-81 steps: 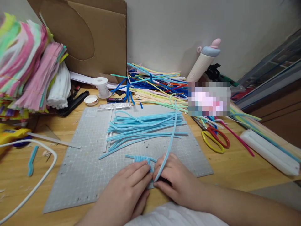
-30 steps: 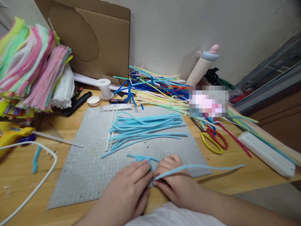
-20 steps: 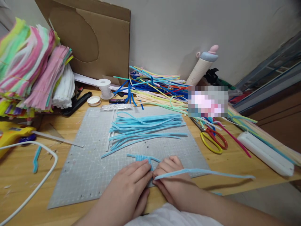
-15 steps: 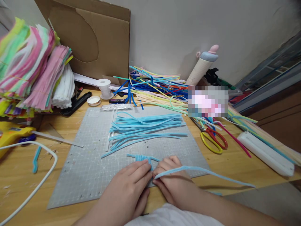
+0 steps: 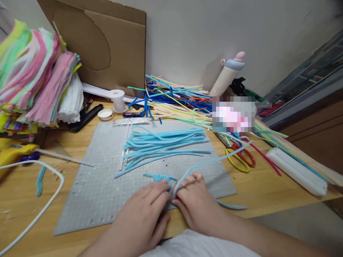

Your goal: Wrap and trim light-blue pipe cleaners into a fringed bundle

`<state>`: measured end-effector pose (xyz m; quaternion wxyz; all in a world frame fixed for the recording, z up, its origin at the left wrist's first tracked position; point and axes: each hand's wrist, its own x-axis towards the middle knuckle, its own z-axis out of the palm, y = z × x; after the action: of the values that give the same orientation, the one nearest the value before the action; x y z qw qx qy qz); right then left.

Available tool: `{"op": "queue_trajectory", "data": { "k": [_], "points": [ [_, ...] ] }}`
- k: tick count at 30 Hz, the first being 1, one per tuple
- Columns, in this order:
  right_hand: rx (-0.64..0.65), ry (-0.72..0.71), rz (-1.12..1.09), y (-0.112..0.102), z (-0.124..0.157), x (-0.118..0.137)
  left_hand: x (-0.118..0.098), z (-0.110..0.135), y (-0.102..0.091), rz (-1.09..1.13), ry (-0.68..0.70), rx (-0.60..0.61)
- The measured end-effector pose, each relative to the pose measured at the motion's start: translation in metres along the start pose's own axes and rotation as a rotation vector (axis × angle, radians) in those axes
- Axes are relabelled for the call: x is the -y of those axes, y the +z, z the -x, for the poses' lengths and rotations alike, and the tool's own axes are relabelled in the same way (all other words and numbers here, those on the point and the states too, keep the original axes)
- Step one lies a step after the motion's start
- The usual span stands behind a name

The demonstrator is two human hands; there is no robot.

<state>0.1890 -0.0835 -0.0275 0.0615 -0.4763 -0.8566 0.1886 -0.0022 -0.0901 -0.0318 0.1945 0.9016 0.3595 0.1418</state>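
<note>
Near the front of a grey cutting mat [image 5: 88,200], my left hand [image 5: 142,210] is closed over a light blue coil of wound pipe cleaner [image 5: 160,177]; its thumb side and the coil's lower part are hidden. Close beside it, my right hand [image 5: 194,200] pinches a light blue pipe cleaner [image 5: 211,161], whose long free end rises over the knuckles toward the right. Another blue length [image 5: 232,206] shows from under the right wrist. Beyond both hands lies a loose pile of straight light blue pipe cleaners [image 5: 168,139] on the mat.
Scissors [image 5: 237,162] with yellow and red handles lie right of the mat, near a white oblong case [image 5: 297,171]. A yellow glue gun [image 5: 13,151] and white cable [image 5: 60,185] are at left. Behind stand pipe cleaner bundles [image 5: 50,92], a spool [image 5: 117,100] and a bottle [image 5: 225,78].
The free end of the pipe cleaner in my right hand has swung from pointing right and down to pointing up and away. My left hand stays on the coil. The view has shifted slightly.
</note>
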Motion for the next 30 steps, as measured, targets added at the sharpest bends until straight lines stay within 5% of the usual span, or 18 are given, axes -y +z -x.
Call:
{"op": "queue_trajectory", "data": {
  "k": [16, 21, 25, 30],
  "points": [
    [-0.024, 0.059, -0.087, -0.013, 0.003, 0.004, -0.006, 0.003, -0.003, 0.092, -0.076, -0.020],
    [-0.224, 0.023, -0.092, -0.006, 0.021, -0.001, -0.006, 0.003, -0.006, 0.099, -0.079, -0.007],
    [-0.418, -0.219, -0.011, 0.006, 0.036, -0.010, -0.004, 0.003, -0.005, 0.075, -0.061, -0.008],
    [-0.491, -0.304, 0.094, 0.008, 0.044, -0.013, -0.002, 0.003, -0.001, 0.016, -0.025, -0.021]
  ]
}}
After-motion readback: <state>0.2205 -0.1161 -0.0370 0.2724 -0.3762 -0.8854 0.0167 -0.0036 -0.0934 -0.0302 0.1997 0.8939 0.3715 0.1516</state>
